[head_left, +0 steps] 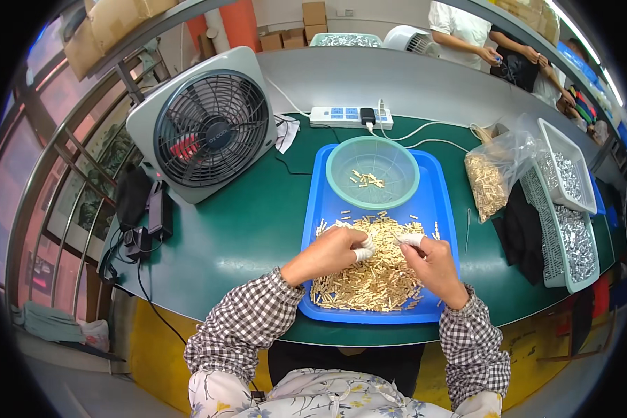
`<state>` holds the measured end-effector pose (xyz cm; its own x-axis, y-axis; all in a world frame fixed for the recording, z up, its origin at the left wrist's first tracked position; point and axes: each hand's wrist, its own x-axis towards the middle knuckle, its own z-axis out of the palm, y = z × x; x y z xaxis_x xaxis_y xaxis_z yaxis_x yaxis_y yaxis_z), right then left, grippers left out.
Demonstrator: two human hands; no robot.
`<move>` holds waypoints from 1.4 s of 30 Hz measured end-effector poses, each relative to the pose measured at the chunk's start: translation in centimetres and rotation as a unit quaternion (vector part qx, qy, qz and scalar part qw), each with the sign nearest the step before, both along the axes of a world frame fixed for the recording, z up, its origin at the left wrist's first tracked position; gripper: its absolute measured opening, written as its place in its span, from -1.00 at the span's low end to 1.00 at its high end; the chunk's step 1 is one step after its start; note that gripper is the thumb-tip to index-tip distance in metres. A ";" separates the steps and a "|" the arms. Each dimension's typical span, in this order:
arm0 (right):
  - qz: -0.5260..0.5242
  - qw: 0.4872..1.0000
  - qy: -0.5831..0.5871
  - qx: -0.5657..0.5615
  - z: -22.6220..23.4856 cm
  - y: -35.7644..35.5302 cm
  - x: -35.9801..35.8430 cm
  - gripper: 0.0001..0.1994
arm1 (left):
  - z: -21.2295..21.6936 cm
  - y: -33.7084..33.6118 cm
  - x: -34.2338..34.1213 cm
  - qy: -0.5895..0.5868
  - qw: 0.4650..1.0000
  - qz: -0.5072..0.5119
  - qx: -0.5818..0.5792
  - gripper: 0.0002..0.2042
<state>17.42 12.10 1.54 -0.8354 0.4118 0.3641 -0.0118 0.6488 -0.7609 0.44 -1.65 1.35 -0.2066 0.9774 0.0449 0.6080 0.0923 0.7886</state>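
My left hand [332,251] and my right hand [433,265] face each other over a heap of small brass-coloured metal pieces [366,287]. White coverings wrap several fingertips on both hands. The fingers of each hand are pinched together; what sits between them is too small to make out. Beneath the hands, the heap spreads over the near half of a blue tray [435,184]. A translucent green bowl [341,187] stands at the tray's far end, with a few brass-coloured pieces [367,180] at its bottom.
A grey fan [216,129] stands at left, near black power adapters [159,209]. Behind the bowl lies a power strip [338,115] with cables. To the right are a plastic bag of brass-coloured pieces [486,184], black cloth [522,233] and baskets of silvery parts [575,244]. People stand beyond the partition.
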 end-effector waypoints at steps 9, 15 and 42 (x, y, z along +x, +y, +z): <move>-0.070 0.997 -0.003 -0.027 -0.1 0.9 4.1 -0.90 | 3.8 -6.6 -3.7 -0.036 0.995 0.091 0.037 -0.81; -0.056 0.997 -0.037 -0.024 1.6 0.6 4.0 -0.88 | 9.7 -14.2 -8.2 -0.090 0.971 0.206 0.079 -0.83; -0.029 0.982 -0.135 -0.130 7.2 -5.9 -4.1 -0.84 | 3.1 -22.5 -43.9 0.267 0.854 0.396 -0.206 -0.77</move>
<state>13.28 6.17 8.78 -0.8591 0.5118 0.0091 0.2449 0.4265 -0.8707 -43.46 -24.10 4.45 -0.8675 0.4968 0.0245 0.4894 0.8438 0.2199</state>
